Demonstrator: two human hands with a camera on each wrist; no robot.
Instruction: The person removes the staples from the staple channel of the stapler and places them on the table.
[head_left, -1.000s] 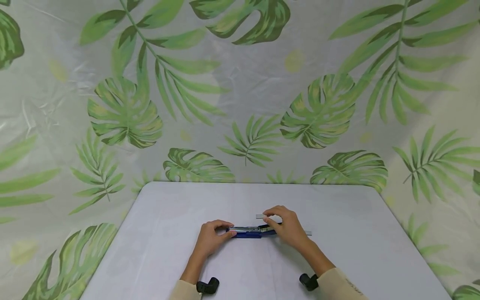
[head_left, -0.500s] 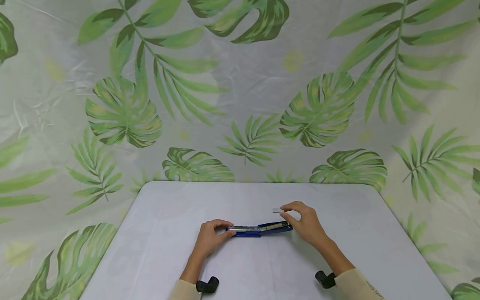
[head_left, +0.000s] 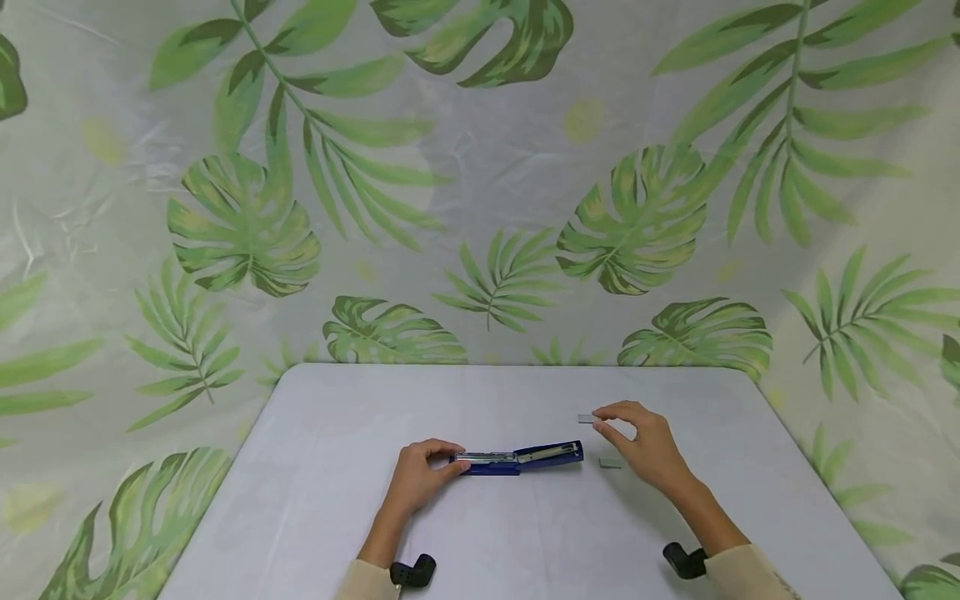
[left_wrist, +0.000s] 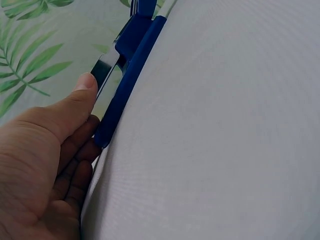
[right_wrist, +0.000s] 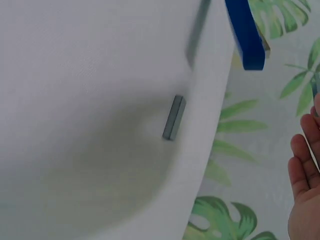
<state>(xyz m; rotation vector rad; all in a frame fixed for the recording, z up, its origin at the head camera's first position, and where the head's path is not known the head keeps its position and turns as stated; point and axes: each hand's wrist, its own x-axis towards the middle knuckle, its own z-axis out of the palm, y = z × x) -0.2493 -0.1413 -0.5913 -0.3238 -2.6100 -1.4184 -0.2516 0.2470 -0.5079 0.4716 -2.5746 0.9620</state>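
A blue stapler [head_left: 495, 469] lies opened out on the white table, its top [head_left: 551, 453] swung back to the right and a metal channel showing. My left hand [head_left: 422, 477] pinches its left end between thumb and fingers; the left wrist view shows the thumb on the upper part of the stapler [left_wrist: 131, 82]. Off to the right, my right hand [head_left: 647, 442] pinches a short strip of staples [head_left: 585, 419] above the table. Another staple strip [head_left: 611, 463] rests on the table below that hand, also seen as a grey bar [right_wrist: 174, 118] in the right wrist view.
The white table [head_left: 337, 408] has rounded far corners. A leaf-patterned cloth [head_left: 495, 167] hangs behind it. Each wrist wears a black camera, one on the left [head_left: 414, 571] and one on the right [head_left: 684, 561].
My right hand has moved right, away from the stapler, with the staple strip in its fingers. This uncovers the stapler's top and the second strip. The left hand stays in place.
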